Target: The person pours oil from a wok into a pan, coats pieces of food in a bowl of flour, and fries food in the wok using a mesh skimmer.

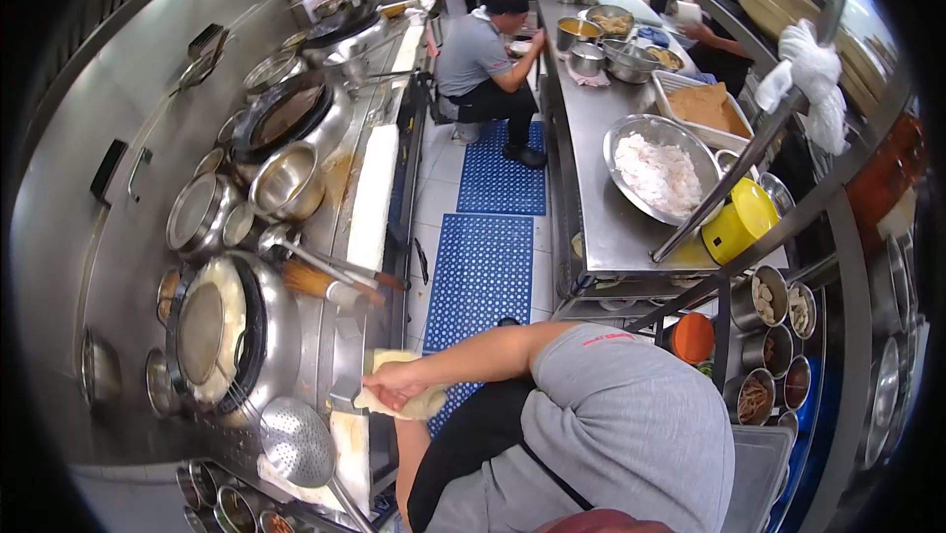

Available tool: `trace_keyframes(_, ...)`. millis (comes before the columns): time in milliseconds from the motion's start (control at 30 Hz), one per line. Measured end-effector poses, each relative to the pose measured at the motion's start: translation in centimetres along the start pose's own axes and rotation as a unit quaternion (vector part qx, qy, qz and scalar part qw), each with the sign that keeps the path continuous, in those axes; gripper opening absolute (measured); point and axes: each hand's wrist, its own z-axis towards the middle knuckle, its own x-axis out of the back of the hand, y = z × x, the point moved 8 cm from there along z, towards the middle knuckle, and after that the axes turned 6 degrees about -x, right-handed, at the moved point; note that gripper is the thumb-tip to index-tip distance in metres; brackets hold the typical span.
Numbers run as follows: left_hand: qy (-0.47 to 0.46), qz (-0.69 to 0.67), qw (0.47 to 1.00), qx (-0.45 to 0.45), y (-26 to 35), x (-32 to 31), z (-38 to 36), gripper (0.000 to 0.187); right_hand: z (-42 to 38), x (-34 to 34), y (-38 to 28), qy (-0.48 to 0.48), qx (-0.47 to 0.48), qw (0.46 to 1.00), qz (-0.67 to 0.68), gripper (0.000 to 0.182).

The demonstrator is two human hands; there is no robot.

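My right hand [394, 383] is closed on a pale yellow cloth [426, 403], beside the front edge of the stove counter. My left forearm [410, 449] comes up from below to the same cloth. The left hand's fingers are hidden by the cloth and the right hand, so their grip does not show. Nearest to both hands, on the counter, lies a perforated skimmer [297, 441] with its handle pointing towards me. Behind it a large wok [266, 336] sits on the range, with a round strainer [205, 334] in it.
Ladles [281, 242] and a bamboo brush [307, 280] lie along the range. Blue mats [480, 272] cover the aisle, where a co-worker [483, 60] sits. On the steel table [601, 188] stand a bowl of pale raw pieces [658, 173] and a yellow container [741, 221].
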Motion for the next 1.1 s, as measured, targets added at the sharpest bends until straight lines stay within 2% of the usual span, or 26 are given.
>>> trace_keyframes(33, -0.026, -0.006, 1.000, -0.005, -0.5, 0.8, 1.1, 0.029, 0.6, 0.4, 0.5, 0.035, 0.030, 0.996, 0.075, 0.045)
trace_keyframes(67, -0.049, -0.025, 0.998, -0.015, -0.9, 1.8, 2.3, 0.028, 1.8, 1.7, 1.1, 0.066, 0.033, 0.990, 0.120, 0.040)
trace_keyframes(100, -0.075, -0.050, 0.995, -0.033, -1.0, 2.9, 3.3, 0.026, 1.4, 2.1, 0.2, 0.068, 0.074, 0.988, 0.121, 0.039)
trace_keyframes(167, -0.135, -0.134, 0.979, -0.066, -1.6, 6.3, 5.5, 0.025, -1.1, 3.4, -2.0, 0.206, 0.206, 0.955, -0.063, 0.033)
trace_keyframes(200, -0.197, -0.213, 0.954, -0.077, -2.5, 9.4, 7.9, 0.025, -2.5, 3.4, -3.4, 0.261, 0.285, 0.909, -0.158, 0.029)
trace_keyframes(233, -0.169, -0.159, 0.970, -0.072, -2.2, 7.8, 6.9, 0.025, -4.3, 2.2, -5.2, 0.326, 0.432, 0.736, -0.407, 0.016)
trace_keyframes(333, -0.118, -0.099, 0.987, -0.035, -1.6, 4.7, 5.2, 0.026, -4.9, -0.1, -4.8, 0.266, 0.451, 0.536, -0.662, 0.014)
trace_keyframes(433, -0.107, -0.082, 0.991, -0.022, -0.9, 2.5, 3.6, 0.027, -3.9, -0.8, -2.1, 0.253, 0.312, 0.367, -0.839, 0.028)
trace_keyframes(533, -0.103, -0.076, 0.992, -0.013, -0.9, 2.4, 3.1, 0.028, -5.9, -2.1, -1.6, 0.190, 0.234, 0.311, -0.901, 0.035)
trace_keyframes(567, -0.101, -0.074, 0.992, -0.008, -1.1, 2.4, 2.9, 0.028, -6.4, -2.1, -1.6, 0.186, 0.261, 0.353, -0.879, 0.034)
trace_keyframes(667, -0.105, -0.068, 0.992, 0.012, -2.2, 3.0, 2.6, 0.029, -6.2, -1.3, -1.3, 0.131, 0.212, 0.465, -0.850, 0.034)
trace_keyframes(700, -0.109, -0.064, 0.992, 0.018, -2.5, 3.4, 2.5, 0.029, -5.2, -0.7, -1.4, 0.077, 0.202, 0.502, -0.837, 0.035)
trace_keyframes(800, -0.103, -0.055, 0.992, 0.040, -3.2, 4.3, 1.7, 0.031, -5.8, -0.3, -4.9, 0.014, 0.120, 0.694, -0.710, 0.031)
trace_keyframes(867, -0.067, -0.054, 0.995, 0.045, -2.2, 2.2, -0.5, 0.032, -3.5, 3.7, -6.6, 0.112, 0.175, 0.855, -0.476, 0.020)
trace_keyframes(900, -0.045, -0.058, 0.996, 0.041, -1.5, -0.1, -2.1, 0.032, -1.9, 6.0, -6.7, 0.174, 0.172, 0.868, -0.432, 0.018)
trace_keyframes(967, -0.013, -0.088, 0.994, 0.056, -0.7, -5.3, -4.6, 0.033, -2.9, 4.6, -6.9, 0.252, 0.247, 0.712, -0.607, 0.019)
trace_keyframes(1000, -0.019, -0.047, 0.998, 0.030, -1.3, -5.4, -3.8, 0.035, -3.7, 3.2, -6.6, 0.287, 0.281, 0.616, -0.678, 0.020)
trace_keyframes(1033, 0.001, -0.021, 1.000, 0.013, -1.7, -4.2, -3.1, 0.036, -4.4, 2.3, -5.8, 0.266, 0.245, 0.648, -0.670, 0.019)
trace_keyframes(1100, 0.023, 0.018, 1.000, 0.010, -2.2, -3.0, -3.3, 0.034, -4.0, 2.9, -4.2, 0.230, 0.206, 0.617, -0.724, 0.019)
